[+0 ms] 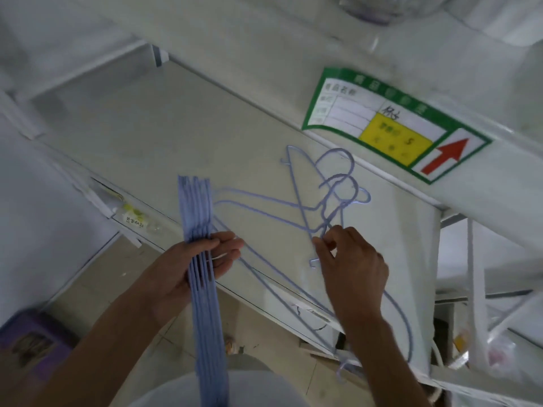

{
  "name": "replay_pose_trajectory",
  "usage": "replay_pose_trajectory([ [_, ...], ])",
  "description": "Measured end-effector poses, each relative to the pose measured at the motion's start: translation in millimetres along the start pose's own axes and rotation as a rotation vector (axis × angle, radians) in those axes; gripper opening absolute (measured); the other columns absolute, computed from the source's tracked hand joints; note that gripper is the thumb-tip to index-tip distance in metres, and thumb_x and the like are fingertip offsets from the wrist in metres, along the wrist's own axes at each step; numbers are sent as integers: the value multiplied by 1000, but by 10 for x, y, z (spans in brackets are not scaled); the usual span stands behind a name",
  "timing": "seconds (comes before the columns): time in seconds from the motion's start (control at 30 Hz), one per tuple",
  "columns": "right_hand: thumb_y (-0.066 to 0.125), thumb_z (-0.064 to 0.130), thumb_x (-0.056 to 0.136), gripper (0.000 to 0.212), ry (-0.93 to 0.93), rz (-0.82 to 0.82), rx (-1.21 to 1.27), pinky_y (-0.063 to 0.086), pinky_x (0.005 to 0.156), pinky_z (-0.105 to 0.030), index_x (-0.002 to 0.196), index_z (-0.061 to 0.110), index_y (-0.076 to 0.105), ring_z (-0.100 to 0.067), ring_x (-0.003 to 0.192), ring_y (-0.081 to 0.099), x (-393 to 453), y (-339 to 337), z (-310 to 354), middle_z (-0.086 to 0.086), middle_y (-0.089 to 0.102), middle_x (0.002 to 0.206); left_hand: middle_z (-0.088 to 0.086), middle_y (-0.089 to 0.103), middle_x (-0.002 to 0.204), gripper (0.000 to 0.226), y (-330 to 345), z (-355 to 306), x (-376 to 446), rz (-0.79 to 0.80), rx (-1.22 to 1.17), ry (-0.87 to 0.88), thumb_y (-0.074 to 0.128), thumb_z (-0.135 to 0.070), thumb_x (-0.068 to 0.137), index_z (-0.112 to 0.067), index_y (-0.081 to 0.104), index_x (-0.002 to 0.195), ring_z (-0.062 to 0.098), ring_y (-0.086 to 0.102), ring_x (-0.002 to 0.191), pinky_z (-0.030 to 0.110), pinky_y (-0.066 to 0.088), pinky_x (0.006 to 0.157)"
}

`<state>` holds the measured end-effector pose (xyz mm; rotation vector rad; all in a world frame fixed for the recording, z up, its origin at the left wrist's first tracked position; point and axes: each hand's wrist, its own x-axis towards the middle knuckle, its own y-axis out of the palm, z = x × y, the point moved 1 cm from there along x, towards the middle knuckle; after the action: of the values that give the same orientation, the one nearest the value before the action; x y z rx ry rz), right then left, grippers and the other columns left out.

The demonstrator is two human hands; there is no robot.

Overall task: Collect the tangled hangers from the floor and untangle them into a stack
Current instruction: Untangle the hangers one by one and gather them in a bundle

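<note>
White metal shelf (188, 136) fills most of the view, smooth painted surface, tilted diag. across frame; upper rail carries a green-bordered label (390, 124) w/ yellow box and red arrow. Below the shelf edge, beige tiled floor (141, 292); a purple box (32, 345) sits at lower left, blurred. More white rack frames at right.

Hangers (202, 259): thin wire, pale blue-lilac coating, all same type. Straight bottom bars lie bunched side by side in a neat bundle running up-down through the left hand (188, 268); its fingers are clenched round that bundle. The hook ends fan out to the right over the shelf, curved hooks (338, 183) crossing and looped through each other, still tangled.

Right hand (352, 259) is by the hook necks, fingers pinched on one wire just below the tangle. Both forearms bare.
</note>
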<state>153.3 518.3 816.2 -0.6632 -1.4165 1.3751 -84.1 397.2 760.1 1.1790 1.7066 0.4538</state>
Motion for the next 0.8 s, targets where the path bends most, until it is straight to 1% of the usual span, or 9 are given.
replay_pose_trajectory([
  [0.1,77,27,89,14,99,-28,66,38,49,-27,78,22,71,-33,55,68,-281,-149,515,-1,70,78,29,67,129,35,145,64,-39,-26,-19,-22,53,-7,95,10,64,124,37,69,118,39,62,92],
  [0.17,73,26,93,10,88,21,91,44,49,-31,84,23,69,-33,62,71,-452,-139,867,-1,70,79,27,70,123,33,256,59,-22,-67,56,-13,49,-8,102,9,61,127,38,69,115,43,57,100],
  [0.3,51,34,105,10,114,144,224,38,53,-34,107,24,52,-26,71,70,-772,-32,1406,4,67,82,14,77,87,24,322,22,-79,-114,200,18,60,-11,100,4,70,115,21,77,75,29,62,65],
  [0.4,46,40,107,13,237,72,437,37,47,-30,100,31,42,-14,53,61,-857,-58,1482,10,60,63,19,78,102,32,108,51,-175,-90,177,50,65,-11,94,6,69,120,24,79,88,28,62,69],
  [0.47,48,37,105,8,271,53,462,37,45,-27,111,33,46,-8,48,54,-901,-67,1488,13,57,58,18,78,97,35,-16,76,-236,-76,240,45,69,-12,87,7,70,116,26,77,84,28,62,67],
  [0.57,56,53,96,19,370,203,573,56,58,-32,111,44,48,1,63,64,-1043,-26,1610,17,69,76,12,77,83,20,-112,138,-358,-113,353,38,66,-3,94,5,71,112,24,75,74,28,60,60],
  [0.63,61,57,92,26,394,232,540,57,63,-32,108,47,44,0,74,67,-1235,8,1721,21,70,88,21,76,93,21,-176,168,-418,-138,393,46,63,-1,97,8,69,116,28,76,80,33,62,67],
  [0.73,61,46,97,23,375,175,454,50,53,-29,110,44,43,-9,70,67,-1479,52,1790,15,68,83,45,65,108,23,-254,199,-479,-179,490,22,63,-4,99,16,67,108,42,66,94,53,55,90],
  [0.8,54,48,102,14,339,148,310,49,52,-32,112,40,50,-16,67,66,-1557,31,1790,10,69,81,33,73,95,24,-301,215,-544,-189,501,31,67,-10,97,12,68,107,37,70,88,48,59,84],
])
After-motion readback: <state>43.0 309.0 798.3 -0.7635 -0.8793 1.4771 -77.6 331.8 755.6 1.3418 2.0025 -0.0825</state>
